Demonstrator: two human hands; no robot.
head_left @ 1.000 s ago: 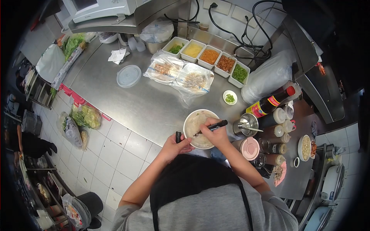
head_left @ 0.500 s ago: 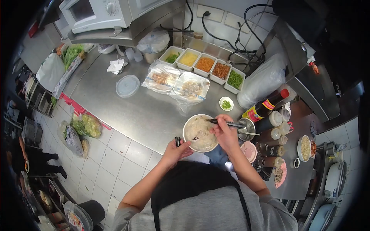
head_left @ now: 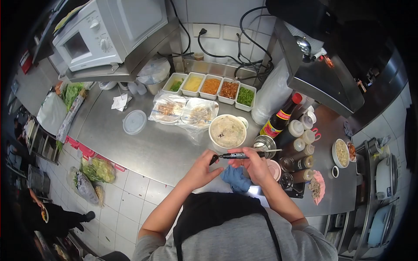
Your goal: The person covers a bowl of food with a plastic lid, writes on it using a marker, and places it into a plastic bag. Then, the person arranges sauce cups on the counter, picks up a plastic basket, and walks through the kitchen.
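My right hand [head_left: 254, 164] grips a black marker pen [head_left: 237, 155] with white lettering, its tip pointing left. Closed on the pen's black cap [head_left: 214, 159], my left hand [head_left: 201, 170] meets the tip; whether the cap is fully seated I cannot tell. Just beyond both hands, a round white bowl [head_left: 227, 132] with a see-through lid stands on the steel counter, a short black mark written on the lid. A blue cloth [head_left: 235, 178] lies by the counter's near edge, below my right hand.
Trays of chopped toppings [head_left: 211, 85] line the back, with plastic-wrapped containers [head_left: 185, 111] before them. A loose lid [head_left: 135, 122] lies left. Right are a metal bowl [head_left: 264, 143], a sauce bottle [head_left: 278, 119] and several squeeze bottles [head_left: 297, 128]. A microwave [head_left: 89, 41] sits on a shelf above.
The bowl has left my left hand and now stands farther forward on the counter. My right hand has lowered the marker from the lid and brought its tip to the cap in my left hand.
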